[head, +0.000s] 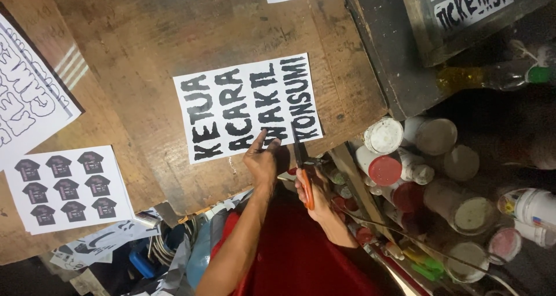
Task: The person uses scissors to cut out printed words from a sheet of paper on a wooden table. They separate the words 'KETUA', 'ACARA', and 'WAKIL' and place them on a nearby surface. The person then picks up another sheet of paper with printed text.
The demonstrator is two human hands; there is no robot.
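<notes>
On the wooden table, somebody's cutting a printed sheet.

Left hand is pressed flat on the near edge of the white sheet with bold black lettering, fingers spread apart. Right hand is clamped around the orange handles of the scissors, blades pointing into that same edge just beside the left hand. Off to the right of the sheet sits a cluster of paint jars; well to its left lies a sheet of little black t-shirt pictures.

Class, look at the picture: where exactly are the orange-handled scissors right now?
In the head view, just right of centre, the orange-handled scissors are in the right hand, blades on the near edge of the lettered white sheet, beside the left hand pressing it down.
</notes>
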